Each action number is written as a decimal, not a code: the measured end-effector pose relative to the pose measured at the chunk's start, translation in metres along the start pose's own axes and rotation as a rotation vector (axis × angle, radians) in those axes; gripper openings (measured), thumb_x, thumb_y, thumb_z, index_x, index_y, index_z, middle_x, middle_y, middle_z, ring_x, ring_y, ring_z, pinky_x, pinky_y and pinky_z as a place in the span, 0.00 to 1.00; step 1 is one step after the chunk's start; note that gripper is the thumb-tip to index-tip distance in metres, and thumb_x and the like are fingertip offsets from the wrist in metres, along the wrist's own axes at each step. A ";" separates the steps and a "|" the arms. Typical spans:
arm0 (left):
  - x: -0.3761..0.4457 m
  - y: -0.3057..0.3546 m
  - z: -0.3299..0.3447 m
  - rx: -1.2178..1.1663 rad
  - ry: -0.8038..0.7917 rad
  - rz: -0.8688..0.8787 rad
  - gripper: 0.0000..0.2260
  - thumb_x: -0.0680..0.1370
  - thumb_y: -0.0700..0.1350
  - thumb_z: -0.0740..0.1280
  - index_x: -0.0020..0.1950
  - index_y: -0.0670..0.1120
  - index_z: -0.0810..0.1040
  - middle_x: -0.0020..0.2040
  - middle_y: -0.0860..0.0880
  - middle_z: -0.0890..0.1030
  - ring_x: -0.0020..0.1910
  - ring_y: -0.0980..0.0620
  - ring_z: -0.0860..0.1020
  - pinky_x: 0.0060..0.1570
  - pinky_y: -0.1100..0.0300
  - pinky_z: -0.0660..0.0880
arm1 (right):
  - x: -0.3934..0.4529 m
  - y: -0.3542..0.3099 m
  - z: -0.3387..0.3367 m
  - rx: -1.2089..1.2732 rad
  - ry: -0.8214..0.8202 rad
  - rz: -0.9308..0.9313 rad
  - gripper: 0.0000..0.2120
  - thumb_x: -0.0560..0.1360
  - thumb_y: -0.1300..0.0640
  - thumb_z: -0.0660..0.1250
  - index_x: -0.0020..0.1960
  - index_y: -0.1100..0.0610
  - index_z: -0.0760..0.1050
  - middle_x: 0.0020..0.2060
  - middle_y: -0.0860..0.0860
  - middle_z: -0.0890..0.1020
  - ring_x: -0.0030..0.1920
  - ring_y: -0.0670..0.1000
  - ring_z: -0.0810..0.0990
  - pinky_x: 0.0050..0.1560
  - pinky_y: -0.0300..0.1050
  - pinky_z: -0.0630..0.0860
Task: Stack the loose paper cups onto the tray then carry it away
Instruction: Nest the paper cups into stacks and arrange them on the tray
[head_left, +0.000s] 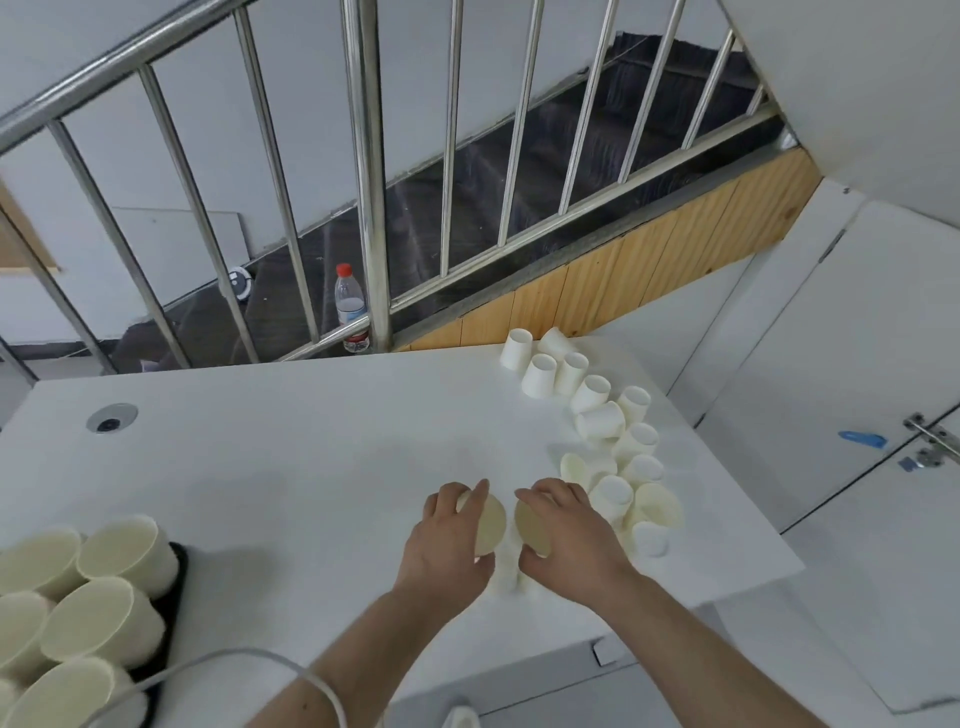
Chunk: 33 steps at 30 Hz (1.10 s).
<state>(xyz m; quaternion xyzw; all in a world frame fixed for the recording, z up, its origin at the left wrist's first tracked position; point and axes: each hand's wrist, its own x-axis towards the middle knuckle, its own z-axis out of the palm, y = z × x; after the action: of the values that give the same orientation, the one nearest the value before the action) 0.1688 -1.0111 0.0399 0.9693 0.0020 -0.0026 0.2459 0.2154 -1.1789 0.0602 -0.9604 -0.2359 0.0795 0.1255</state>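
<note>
Surface: white counter (291, 467) beside steel stair railing (366, 171).
Hands: left hand (449, 535) and right hand (569, 530) each grip a cream paper cup (491, 525).
Risk: squeezing could crush cups; the loose white paper cups (613, 441) nearby may topple.

We count about fifteen loose paper cups (602, 415) right of the hands, two more held, one per hand. Left of them, one tray (176, 587) carries roughly seven cups.

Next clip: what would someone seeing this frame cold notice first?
Both hands at centre of the white table: the left hand and right hand each grip a paper cup, open mouths facing each other. To their right a cluster of loose cups runs toward the far corner, some upright, some tipped. At bottom left, cups on the black tray.
</note>
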 end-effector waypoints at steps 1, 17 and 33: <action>-0.018 -0.002 -0.003 0.007 0.001 -0.004 0.34 0.76 0.49 0.64 0.78 0.52 0.50 0.71 0.51 0.59 0.70 0.50 0.59 0.61 0.59 0.71 | -0.013 -0.010 0.004 0.007 0.008 -0.010 0.32 0.73 0.50 0.65 0.75 0.49 0.61 0.69 0.45 0.64 0.70 0.49 0.60 0.58 0.42 0.73; -0.186 -0.064 -0.060 0.035 0.170 -0.143 0.31 0.79 0.54 0.61 0.78 0.49 0.51 0.74 0.50 0.58 0.70 0.49 0.60 0.62 0.57 0.70 | -0.090 -0.152 0.040 0.105 0.010 -0.250 0.33 0.71 0.54 0.65 0.75 0.49 0.62 0.70 0.45 0.64 0.71 0.49 0.59 0.62 0.43 0.70; -0.295 -0.214 -0.156 0.012 0.385 -0.363 0.28 0.77 0.51 0.64 0.74 0.49 0.58 0.72 0.50 0.60 0.68 0.48 0.63 0.58 0.59 0.71 | -0.059 -0.357 0.084 0.142 -0.009 -0.477 0.31 0.73 0.52 0.64 0.75 0.48 0.62 0.70 0.43 0.63 0.71 0.46 0.57 0.62 0.39 0.68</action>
<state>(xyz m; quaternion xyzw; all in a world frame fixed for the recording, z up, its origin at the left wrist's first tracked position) -0.1263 -0.7495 0.0765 0.9371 0.2224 0.1381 0.2308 -0.0090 -0.8833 0.0852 -0.8658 -0.4503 0.0683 0.2069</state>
